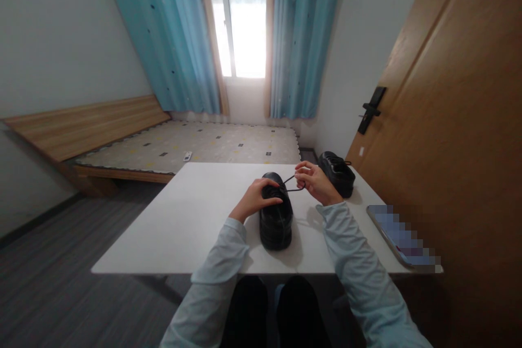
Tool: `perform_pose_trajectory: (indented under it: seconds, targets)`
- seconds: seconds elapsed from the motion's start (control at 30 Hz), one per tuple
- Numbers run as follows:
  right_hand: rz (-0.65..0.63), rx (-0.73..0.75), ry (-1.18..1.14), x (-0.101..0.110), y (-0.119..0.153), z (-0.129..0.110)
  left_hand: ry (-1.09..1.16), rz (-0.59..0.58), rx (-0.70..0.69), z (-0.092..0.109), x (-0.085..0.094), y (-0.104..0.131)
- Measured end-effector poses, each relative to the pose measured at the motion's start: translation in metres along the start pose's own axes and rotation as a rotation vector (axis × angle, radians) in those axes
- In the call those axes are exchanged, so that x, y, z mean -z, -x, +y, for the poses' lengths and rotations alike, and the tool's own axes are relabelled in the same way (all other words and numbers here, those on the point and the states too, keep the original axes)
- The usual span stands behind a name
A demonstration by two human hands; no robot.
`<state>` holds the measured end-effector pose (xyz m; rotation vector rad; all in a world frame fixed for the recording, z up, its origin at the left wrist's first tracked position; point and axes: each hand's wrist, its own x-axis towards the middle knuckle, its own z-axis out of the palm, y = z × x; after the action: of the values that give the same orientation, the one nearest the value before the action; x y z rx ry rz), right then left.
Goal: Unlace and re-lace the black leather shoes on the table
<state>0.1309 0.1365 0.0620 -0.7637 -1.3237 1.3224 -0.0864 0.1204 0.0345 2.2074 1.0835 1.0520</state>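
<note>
A black shoe (276, 228) stands on the white table (179, 217), its toe pointing away from me and its heel toward me. My left hand (256, 197) lies over the shoe's lacing, thumb and fingers placed around the laces and holding the upper. To the right of the shoe, my right hand (312, 180) pinches a black shoelace (294, 190), which stretches from the shoe to my fingertips in a loop. Just beyond my right hand sits a second black shoe (336, 173), laced, with neither hand on it.
A tablet-like object (397, 236), partly pixelated, lies along the table's right edge. Behind the table is a bed (212, 144) with a small white remote (187, 156) on it. A wooden door (457, 119) stands at the right.
</note>
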Motion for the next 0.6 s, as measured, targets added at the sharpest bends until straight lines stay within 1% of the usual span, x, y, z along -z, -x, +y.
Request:
perform_pose_trajectory:
  seconds: [0.13,0.3,0.4,0.47,0.6]
  targets:
    - [0.075,0.113,0.116,-0.007,-0.003,0.005,0.004,-0.001,-0.003,0.0,0.0,0.0]
    - [0.207,0.229,0.247,-0.018,-0.005,0.006,0.007,0.006,-0.002,-0.002,0.0,0.0]
    - [0.276,0.331,0.316,-0.022,-0.007,0.01,0.012,0.009,-0.011,-0.003,0.0,0.0]
    - [0.284,0.366,0.343,-0.024,-0.007,0.013,0.011,0.015,-0.015,-0.004,0.0,0.0]
    - [0.242,0.388,0.394,-0.031,-0.006,0.014,0.004,0.02,-0.01,-0.006,-0.001,0.001]
